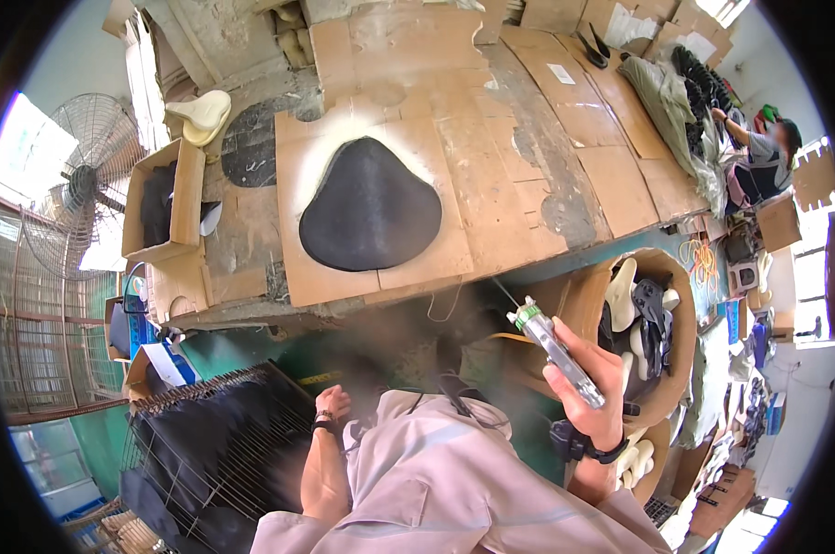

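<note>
The seat piece (371, 208) lies on cardboard (311, 280) on the table (565, 208), right of a box (189, 196).

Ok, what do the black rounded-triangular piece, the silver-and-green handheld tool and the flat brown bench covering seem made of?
Black piece: perhaps fabric or synthetic leather, matte; its dull surface leaves it open.
Handheld tool, in the right hand: likely metal, slightly shiny, judging by the silvery sheen; the green part could be plastic.
Bench covering: cardboard, dull; torn edges show.

I see a green floor (235, 348) under the cardboard-covered workbench (501, 222), a pale wall (803, 392) at lower right, and bright windows (813, 309) at both side edges.
</note>
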`<state>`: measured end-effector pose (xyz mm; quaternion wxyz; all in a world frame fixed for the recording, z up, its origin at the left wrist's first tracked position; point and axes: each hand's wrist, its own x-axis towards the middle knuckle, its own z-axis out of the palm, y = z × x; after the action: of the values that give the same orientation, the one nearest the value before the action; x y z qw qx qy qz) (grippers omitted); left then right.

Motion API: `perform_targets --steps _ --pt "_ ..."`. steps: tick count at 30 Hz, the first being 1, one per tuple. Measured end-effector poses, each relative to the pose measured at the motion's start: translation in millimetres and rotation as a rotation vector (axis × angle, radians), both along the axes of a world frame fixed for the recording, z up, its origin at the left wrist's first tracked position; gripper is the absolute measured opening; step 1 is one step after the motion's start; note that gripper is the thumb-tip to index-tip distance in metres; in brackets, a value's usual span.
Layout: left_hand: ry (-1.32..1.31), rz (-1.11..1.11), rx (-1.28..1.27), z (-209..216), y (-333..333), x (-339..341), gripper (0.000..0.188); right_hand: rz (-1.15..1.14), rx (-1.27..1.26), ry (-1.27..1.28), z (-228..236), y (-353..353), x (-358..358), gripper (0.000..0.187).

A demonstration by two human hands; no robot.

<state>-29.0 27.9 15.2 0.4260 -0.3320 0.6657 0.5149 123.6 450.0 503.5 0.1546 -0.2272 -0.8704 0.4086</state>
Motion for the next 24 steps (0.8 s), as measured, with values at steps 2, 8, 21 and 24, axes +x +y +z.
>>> perform_targets --steps 2,8,21,24 --pt "0.004 -0.027 0.025 9.1 8.0 -7.1 0.039 0.045 -0.008 -0.004 0.2 8.2 10.3 0.055" --pt "0.158 -0.067 0.027 12.9 16.2 -37.4 0.037 -0.144 -0.097 -0.101 -22.8 13.2 39.7 0.048" --pt "1.069 -0.177 -0.081 64.3 177.1 -214.4 0.026 0.012 -0.220 -0.126 -21.5 -16.4 25.5 0.053" --pt "1.085 -0.367 -0.460 81.4 222.6 -238.6 0.026 -0.199 -0.125 -0.092 -26.0 -20.1 43.2 0.050"
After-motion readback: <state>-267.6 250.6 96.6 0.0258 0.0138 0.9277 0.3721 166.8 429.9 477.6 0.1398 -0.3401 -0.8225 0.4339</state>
